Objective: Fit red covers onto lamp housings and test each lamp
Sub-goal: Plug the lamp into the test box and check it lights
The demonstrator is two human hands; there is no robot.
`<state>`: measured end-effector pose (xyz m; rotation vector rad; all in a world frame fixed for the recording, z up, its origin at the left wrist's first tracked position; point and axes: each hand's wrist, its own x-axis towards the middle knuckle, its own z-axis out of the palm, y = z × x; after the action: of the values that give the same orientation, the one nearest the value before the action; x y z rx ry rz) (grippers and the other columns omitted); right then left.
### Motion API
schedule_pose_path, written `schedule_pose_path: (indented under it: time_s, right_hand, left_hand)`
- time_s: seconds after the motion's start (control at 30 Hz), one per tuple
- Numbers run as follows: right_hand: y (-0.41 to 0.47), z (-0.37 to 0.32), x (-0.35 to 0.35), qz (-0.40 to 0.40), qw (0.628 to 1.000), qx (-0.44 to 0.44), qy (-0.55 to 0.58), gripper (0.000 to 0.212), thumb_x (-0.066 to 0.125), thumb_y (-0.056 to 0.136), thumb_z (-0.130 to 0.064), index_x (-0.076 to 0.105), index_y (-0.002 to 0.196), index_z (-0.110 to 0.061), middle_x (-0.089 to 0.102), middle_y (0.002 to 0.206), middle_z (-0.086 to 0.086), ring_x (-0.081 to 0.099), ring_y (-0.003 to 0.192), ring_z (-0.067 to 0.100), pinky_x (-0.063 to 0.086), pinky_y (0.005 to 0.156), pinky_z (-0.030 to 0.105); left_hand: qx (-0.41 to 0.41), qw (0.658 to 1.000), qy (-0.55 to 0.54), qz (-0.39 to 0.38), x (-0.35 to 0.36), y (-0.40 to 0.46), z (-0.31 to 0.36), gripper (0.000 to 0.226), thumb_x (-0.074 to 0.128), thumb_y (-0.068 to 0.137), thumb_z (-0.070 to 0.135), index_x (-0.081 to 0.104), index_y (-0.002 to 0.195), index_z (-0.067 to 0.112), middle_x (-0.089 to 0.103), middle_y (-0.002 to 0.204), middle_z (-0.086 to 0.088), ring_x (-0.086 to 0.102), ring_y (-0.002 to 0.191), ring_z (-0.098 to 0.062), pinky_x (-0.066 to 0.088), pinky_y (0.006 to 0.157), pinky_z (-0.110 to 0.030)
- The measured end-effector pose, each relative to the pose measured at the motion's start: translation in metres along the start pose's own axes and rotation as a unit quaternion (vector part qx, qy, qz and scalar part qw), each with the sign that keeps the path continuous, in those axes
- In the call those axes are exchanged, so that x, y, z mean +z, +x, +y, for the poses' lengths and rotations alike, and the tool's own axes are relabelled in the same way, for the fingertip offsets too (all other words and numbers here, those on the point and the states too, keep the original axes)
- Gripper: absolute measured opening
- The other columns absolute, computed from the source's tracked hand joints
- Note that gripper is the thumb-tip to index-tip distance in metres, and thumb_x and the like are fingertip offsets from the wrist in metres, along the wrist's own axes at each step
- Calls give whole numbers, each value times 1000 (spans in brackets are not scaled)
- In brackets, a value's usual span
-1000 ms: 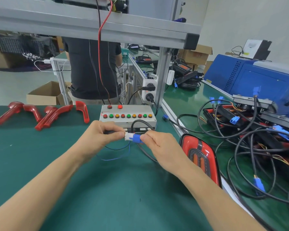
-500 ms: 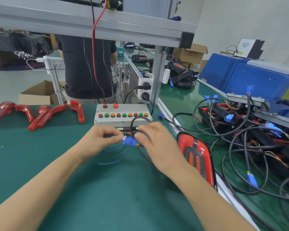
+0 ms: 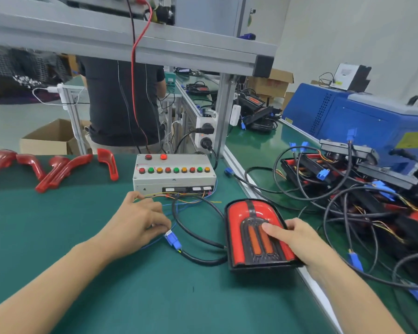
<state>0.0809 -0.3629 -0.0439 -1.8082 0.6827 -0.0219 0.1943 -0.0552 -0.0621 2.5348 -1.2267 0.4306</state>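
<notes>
Your left hand (image 3: 140, 222) pinches the white-and-blue connector (image 3: 172, 239) on the green mat (image 3: 58, 237) near the button test box (image 3: 174, 173), and to the right your right hand (image 3: 297, 239) grips the red lamp (image 3: 253, 232).

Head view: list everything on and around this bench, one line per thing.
red covers: five or so, red, far left of the bench.
test box: one, grey with red, green and orange buttons, mid bench.
lamp: one, red and black, right of centre.
plug: one, blue, on the lamp's black cable.
cable pile: many black cables and lamp parts, right bench.
machine: one, blue, far right.
cardboard box: one, brown, floor.
another person: one, dark shirt, behind the bench.
left hand: pinches the wires at the plug.
right hand: grips the lamp.
</notes>
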Motion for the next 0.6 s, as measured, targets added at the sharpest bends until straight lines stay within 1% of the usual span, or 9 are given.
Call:
schedule_pose_path:
  time_s: [0.07, 0.17, 0.23, 0.37, 0.43, 0.47, 0.5, 0.53, 0.6]
  right_hand:
    - [0, -5, 6, -47, 996, -5, 79, 45, 77, 79, -31, 57, 112, -8, 75, 94, 13, 73, 82, 29, 60, 73, 41]
    - [-1, -12, 21, -108, 971, -26, 210, 35, 69, 85, -26, 62, 115, -8, 75, 98, 15, 74, 80, 27, 59, 62, 34]
    - [-1, -12, 36, -131, 962, -35, 239, 34, 64, 88, -31, 64, 115, -10, 75, 100, 13, 74, 83, 26, 58, 64, 33]
    - [0, -3, 61, -106, 959, -49, 258, 42, 59, 88, -44, 63, 116, -12, 75, 100, 10, 73, 91, 27, 58, 73, 37]
    - [2, 5, 66, -95, 954, -64, 278, 51, 58, 83, -52, 62, 120, -16, 75, 104, 8, 73, 94, 26, 59, 75, 37]
    - [3, 9, 67, -92, 951, -72, 287, 56, 58, 80, -55, 60, 122, -18, 74, 105, 7, 72, 95, 26, 59, 76, 38]
    - [5, 12, 67, -91, 948, -78, 295, 58, 57, 79, -57, 60, 123, -19, 74, 107, 7, 72, 96, 26, 59, 77, 39]
    - [6, 16, 66, -92, 945, -82, 304, 60, 56, 78, -58, 59, 124, -19, 74, 108, 6, 72, 98, 26, 59, 76, 38]
    - [8, 20, 66, -99, 938, -84, 321, 60, 53, 79, -60, 58, 124, -20, 74, 109, 6, 71, 99, 25, 60, 73, 36]
  left_hand:
    - [-10, 1000, -2, 10, 3, 2, 1, 15, 83, 70, 19, 74, 73, 31, 59, 66, 12, 59, 64, -13, 27, 84, -32]
    - [-20, 999, -19, 33, 10, -2, 0, 5, 74, 73, 27, 73, 72, 32, 58, 64, 13, 51, 66, -4, 28, 84, -33]
    - [-37, 998, -38, 29, 13, -3, 1, 7, 67, 77, 32, 74, 74, 32, 57, 66, 15, 46, 71, -2, 28, 87, -35]
    - [-91, 990, -106, -33, 8, 0, -1, 3, 74, 76, 38, 75, 79, 38, 57, 82, 19, 49, 86, 3, 27, 95, -30]
    - [-132, 960, -245, -10, -2, 2, -7, 7, 76, 73, 32, 76, 77, 37, 63, 85, 17, 54, 93, 2, 34, 92, -24]
    - [-166, 936, -307, 37, -7, 4, -12, 17, 75, 76, 20, 76, 80, 36, 66, 89, 15, 57, 95, 0, 38, 91, -20]
    - [-207, 923, -313, 87, -12, 7, -19, 28, 72, 79, 9, 76, 89, 35, 67, 96, 12, 58, 100, -4, 39, 95, -22]
    - [-253, 928, -247, 119, -14, 13, -28, 36, 66, 81, 2, 73, 103, 31, 65, 107, 8, 56, 108, -12, 38, 100, -29]
    - [-343, 935, -61, 69, -17, 22, -45, 58, 57, 82, 0, 53, 133, 27, 50, 131, -4, 44, 123, -25, 31, 105, -43]
